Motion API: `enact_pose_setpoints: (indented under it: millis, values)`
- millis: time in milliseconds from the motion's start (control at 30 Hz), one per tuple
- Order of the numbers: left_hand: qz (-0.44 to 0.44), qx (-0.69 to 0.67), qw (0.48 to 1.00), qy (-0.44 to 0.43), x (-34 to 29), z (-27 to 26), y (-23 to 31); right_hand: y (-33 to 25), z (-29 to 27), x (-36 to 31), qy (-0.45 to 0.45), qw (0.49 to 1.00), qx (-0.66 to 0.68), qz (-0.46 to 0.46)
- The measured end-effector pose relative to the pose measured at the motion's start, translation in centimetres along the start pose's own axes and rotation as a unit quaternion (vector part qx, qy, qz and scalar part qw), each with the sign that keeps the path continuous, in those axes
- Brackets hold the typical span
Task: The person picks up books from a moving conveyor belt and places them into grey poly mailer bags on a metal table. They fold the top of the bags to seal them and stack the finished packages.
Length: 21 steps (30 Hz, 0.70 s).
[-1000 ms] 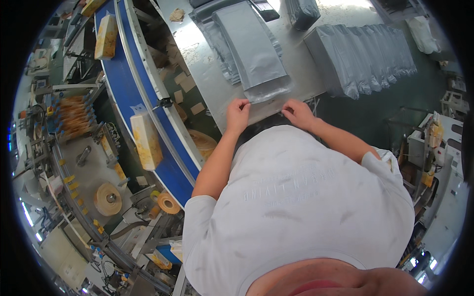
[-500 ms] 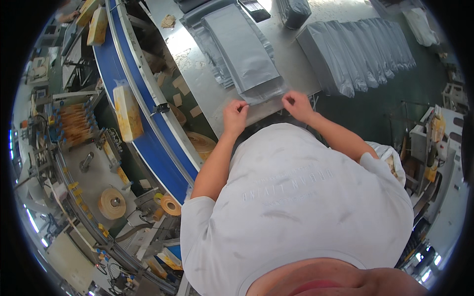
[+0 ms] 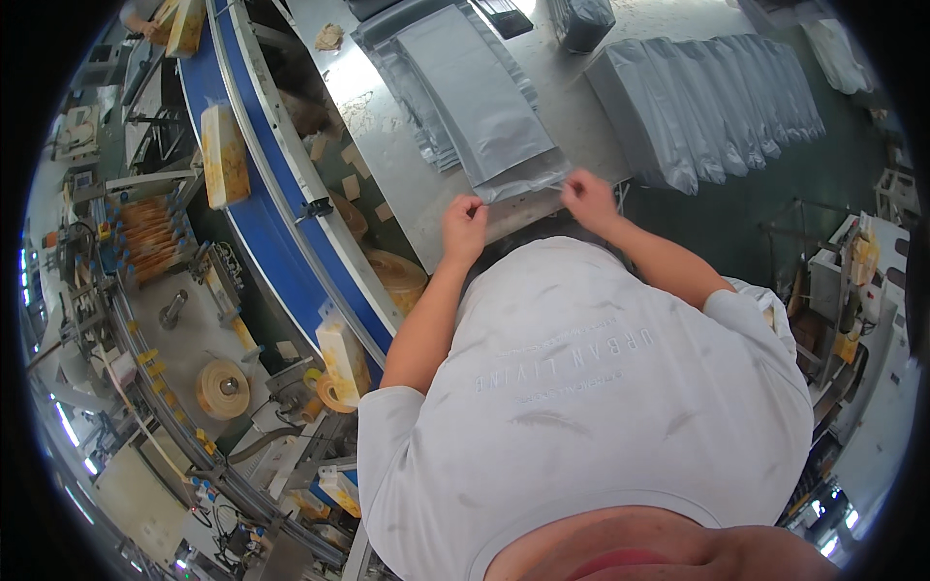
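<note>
Drawn closed in the left hand point(image 3: 465, 228), thumb against curled fingers, on the near left corner of a long, flat, grey plastic bag point(image 3: 480, 92). Curled likewise in the right hand point(image 3: 591, 201), by the near right corner of the same bag; too blurred at those fingertips to tell a firm hold from a mere touch.

Laid lengthwise away from the body, with its thin, wrinkled near end stretched between both hands, close to the near edge of a shiny silver metal table point(image 3: 383, 136). Resting atop a loose stack of flat grey plastic bags point(image 3: 417, 111), fanned out mostly to the left.

Farther right, at the table's edge, a row of bulky grey plastic-wrapped packs point(image 3: 702, 111), pressed side by side. Toward the far side, a flat black rectangular object point(image 3: 504, 17) and a dark grey wrapped bundle point(image 3: 579, 21).

Left of the table, a blue conveyor belt point(image 3: 271, 257) with tall yellow-and-white packs point(image 3: 225, 157) spaced along it. At upper left, beside one such pack, a co-worker's hand point(image 3: 147, 29).
</note>
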<state>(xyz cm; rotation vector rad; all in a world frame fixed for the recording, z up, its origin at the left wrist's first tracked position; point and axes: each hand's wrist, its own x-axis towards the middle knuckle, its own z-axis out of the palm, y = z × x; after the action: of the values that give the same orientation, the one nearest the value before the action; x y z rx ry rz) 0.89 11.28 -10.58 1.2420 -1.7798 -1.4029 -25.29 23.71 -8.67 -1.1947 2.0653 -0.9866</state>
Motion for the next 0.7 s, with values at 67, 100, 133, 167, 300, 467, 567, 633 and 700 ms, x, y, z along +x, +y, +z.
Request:
enact_pose_setpoints:
  millis: [67, 100, 133, 167, 300, 467, 567, 633, 700]
  values:
    - [-0.064, 0.002, 0.998, -0.003, -0.7, -0.9, -0.4, 4.8, -4.8, -4.5, -0.076, 0.987, -0.144, 0.014]
    - [-0.096, 0.003, 0.995, -0.007, -1.1, -1.4, -0.5, 8.3, -7.4, -7.0, -0.179, 0.936, -0.301, 0.034]
    - [-0.144, 0.007, 0.989, -0.037, -1.3, -2.1, -0.4, 9.6, -10.0, -9.1, -0.338, 0.813, -0.464, 0.101]
    - [-0.190, 0.009, 0.979, -0.072, -1.2, -2.9, 0.1, 12.6, -12.4, -11.6, -0.457, 0.712, -0.518, 0.129]
    - [0.169, 0.288, 0.942, 0.033, -0.5, -5.1, 2.5, 4.8, -11.8, -7.4, -0.459, 0.743, -0.457, 0.169]
    - [0.452, 0.410, 0.780, -0.142, 5.2, -5.5, 5.7, -5.7, -7.9, 5.1, -0.056, 0.847, -0.315, -0.424]
    - [0.530, 0.428, 0.706, -0.196, 8.2, -5.4, 5.2, -5.4, -5.9, 10.6, -0.108, 0.724, -0.320, -0.601]
    - [0.542, 0.425, 0.696, -0.205, 9.2, -5.7, 4.5, -4.1, -4.7, 12.7, -0.170, 0.690, -0.325, -0.625]
    - [0.523, 0.414, 0.713, -0.215, 8.8, -6.2, 4.4, -2.7, -4.5, 13.5, -0.242, 0.719, -0.314, -0.571]
